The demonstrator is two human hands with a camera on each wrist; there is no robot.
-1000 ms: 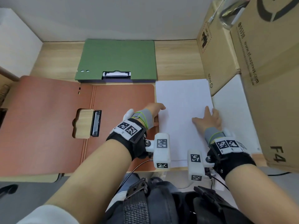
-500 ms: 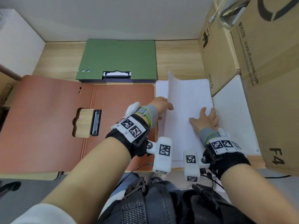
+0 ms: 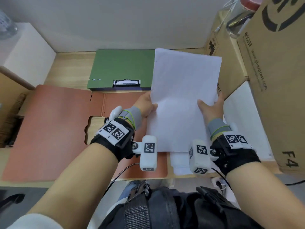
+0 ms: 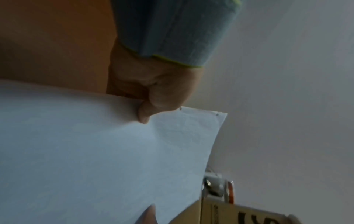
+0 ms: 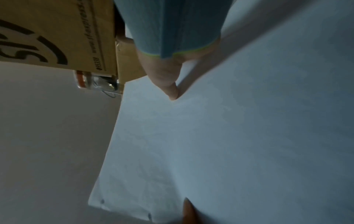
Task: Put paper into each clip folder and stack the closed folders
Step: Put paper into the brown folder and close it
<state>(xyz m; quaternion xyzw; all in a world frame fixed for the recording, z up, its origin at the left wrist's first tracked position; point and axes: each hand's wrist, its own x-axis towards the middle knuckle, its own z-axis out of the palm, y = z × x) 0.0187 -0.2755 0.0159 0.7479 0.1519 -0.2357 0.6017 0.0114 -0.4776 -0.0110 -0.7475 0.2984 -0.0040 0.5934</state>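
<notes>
The left hand (image 3: 146,105) grips the left edge of a white rectangular sheet of paper (image 3: 183,100), thumb on top and fingers curled beneath it; the left wrist view shows the thumb (image 4: 162,97) pressed onto the sheet's edge. The right hand (image 3: 212,108) holds the opposite edge of the same sheet, thumb lying over the top face and fingers behind. The sheet hangs in the air between the two hands, tilted with its far end raised.

Under the right hand and the lifted sheet lies a pile of white paper (image 3: 180,162) on the light wooden desk (image 3: 71,66). To the left of the left hand, an open reddish-brown clip folder (image 3: 54,129) lies flat on the desk, its black metal clip mostly hidden by the left wrist. Beyond the left hand, a closed green clip folder (image 3: 122,66) rests with its clip (image 3: 126,82) facing the near side; the sheet's far left corner overlaps it in the head view. To the right of the right hand stand brown cardboard boxes (image 3: 272,76).
</notes>
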